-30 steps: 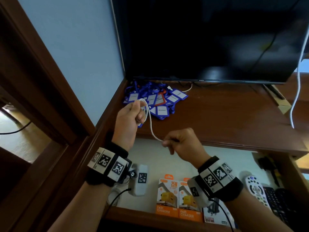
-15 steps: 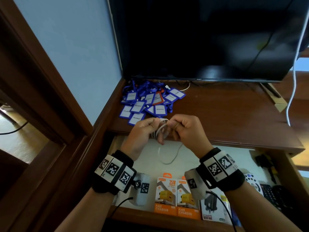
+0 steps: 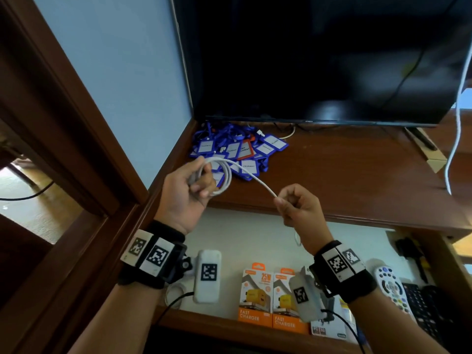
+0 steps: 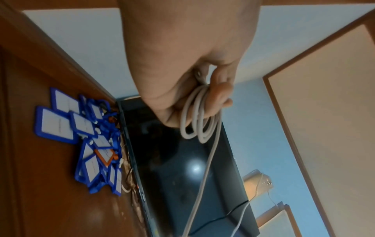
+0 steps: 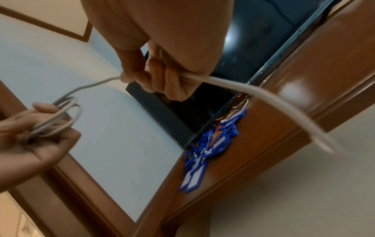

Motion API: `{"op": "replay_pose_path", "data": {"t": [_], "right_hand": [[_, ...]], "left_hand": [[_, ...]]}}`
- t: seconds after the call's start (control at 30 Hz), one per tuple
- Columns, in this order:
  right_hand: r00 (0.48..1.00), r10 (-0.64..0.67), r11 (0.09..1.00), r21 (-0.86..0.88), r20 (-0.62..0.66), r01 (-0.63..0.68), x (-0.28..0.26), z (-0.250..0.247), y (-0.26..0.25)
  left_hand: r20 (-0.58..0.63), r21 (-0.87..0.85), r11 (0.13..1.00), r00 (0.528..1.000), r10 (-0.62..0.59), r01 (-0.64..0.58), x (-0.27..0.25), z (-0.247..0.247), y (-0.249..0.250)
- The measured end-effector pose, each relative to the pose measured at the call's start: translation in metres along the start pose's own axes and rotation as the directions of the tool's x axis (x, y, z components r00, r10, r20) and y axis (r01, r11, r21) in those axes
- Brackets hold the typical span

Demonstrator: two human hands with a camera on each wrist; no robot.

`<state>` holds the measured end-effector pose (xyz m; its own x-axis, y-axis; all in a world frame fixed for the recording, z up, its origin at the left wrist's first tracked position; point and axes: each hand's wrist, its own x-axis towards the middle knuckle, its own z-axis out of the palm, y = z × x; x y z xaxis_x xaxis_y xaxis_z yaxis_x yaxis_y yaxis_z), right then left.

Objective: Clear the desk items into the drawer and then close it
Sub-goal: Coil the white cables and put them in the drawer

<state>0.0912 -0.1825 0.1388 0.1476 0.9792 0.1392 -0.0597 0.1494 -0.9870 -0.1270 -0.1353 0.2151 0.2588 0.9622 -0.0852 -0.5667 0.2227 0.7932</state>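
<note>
Your left hand [image 3: 187, 190] grips the coiled cable [image 3: 224, 175] while your right hand [image 3: 298, 208] pinches its free end, probably so it fits into the drawer [image 3: 255, 238].

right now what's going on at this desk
A person is winding up a white cable. The left hand grips the finished loops while the right hand pinches the loose stretch, held out between the two. The drawer below stands open, with charger boxes and a remote inside. A pile of blue badge holders lies on the desk in front of the TV.
</note>
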Motion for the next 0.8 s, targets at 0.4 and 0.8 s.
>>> {"op": "replay_pose_path", "data": {"t": [0.4, 0.8], "right_hand": [[0.974, 0.04, 0.86, -0.504, 0.225, 0.081, -0.003, 0.03, -0.014], [0.948, -0.179, 0.916, -0.308, 0.264, 0.259, -0.001, 0.037, -0.026]], "left_hand": [[-0.023, 0.472, 0.854, 0.966, 0.259, -0.218, -0.002, 0.007, -0.019], [0.184, 0.826, 0.546, 0.983, -0.028, -0.139, -0.006, 0.0, -0.037]]}}
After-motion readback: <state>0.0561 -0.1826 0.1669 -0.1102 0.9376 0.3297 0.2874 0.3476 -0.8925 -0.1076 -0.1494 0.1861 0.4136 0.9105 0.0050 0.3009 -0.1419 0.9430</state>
